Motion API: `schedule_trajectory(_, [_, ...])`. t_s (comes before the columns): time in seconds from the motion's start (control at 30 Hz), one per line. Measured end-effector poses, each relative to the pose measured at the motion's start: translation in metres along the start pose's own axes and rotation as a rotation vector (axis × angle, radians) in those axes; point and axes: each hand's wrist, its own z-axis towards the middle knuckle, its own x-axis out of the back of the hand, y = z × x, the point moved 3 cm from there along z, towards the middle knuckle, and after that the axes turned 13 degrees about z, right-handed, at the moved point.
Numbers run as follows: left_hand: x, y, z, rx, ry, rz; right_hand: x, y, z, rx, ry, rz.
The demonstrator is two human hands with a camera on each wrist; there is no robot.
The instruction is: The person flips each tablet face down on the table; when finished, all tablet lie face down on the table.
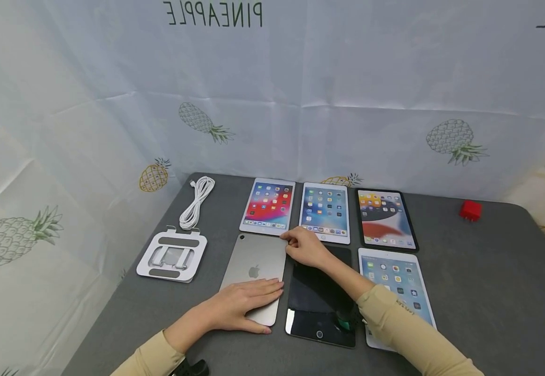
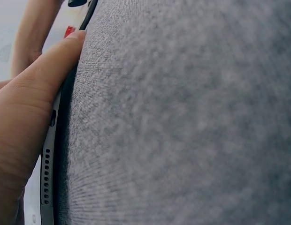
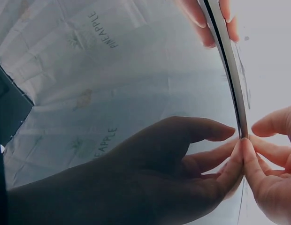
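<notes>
A grey tablet point(image 1: 257, 255) lies face down, its apple logo showing. My left hand point(image 1: 244, 303) rests on its near part with straight fingers, the thumb along the near edge; in the left wrist view the thumb point(image 2: 37, 89) lies by the tablet's edge point(image 2: 48, 168) with speaker holes. My right hand point(image 1: 306, 246) pinches the tablet's far right corner with curled fingers. In the right wrist view the right hand point(image 3: 274, 171) is at the tablet's thin edge point(image 3: 232, 70), and its dark reflection shows in a glossy screen. A black tablet point(image 1: 317, 292) lies partly under my right forearm.
Three lit tablets, a white one point(image 1: 269, 206), another white one point(image 1: 325, 211) and a black-framed one point(image 1: 387, 219), form the back row. A further white tablet point(image 1: 397, 277) lies right. A folded white stand point(image 1: 192, 250), white cable point(image 1: 197, 201) and red plug point(image 1: 471, 210) are on the grey table.
</notes>
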Motion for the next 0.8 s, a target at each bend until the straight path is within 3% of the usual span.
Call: schedule_trajectory(0.8, [-0.0025, 0.0002, -0.0011, -0.002, 0.020, -0.005, -0.0030, -0.0004, -0.0022, 0.026, -0.007, -0.010])
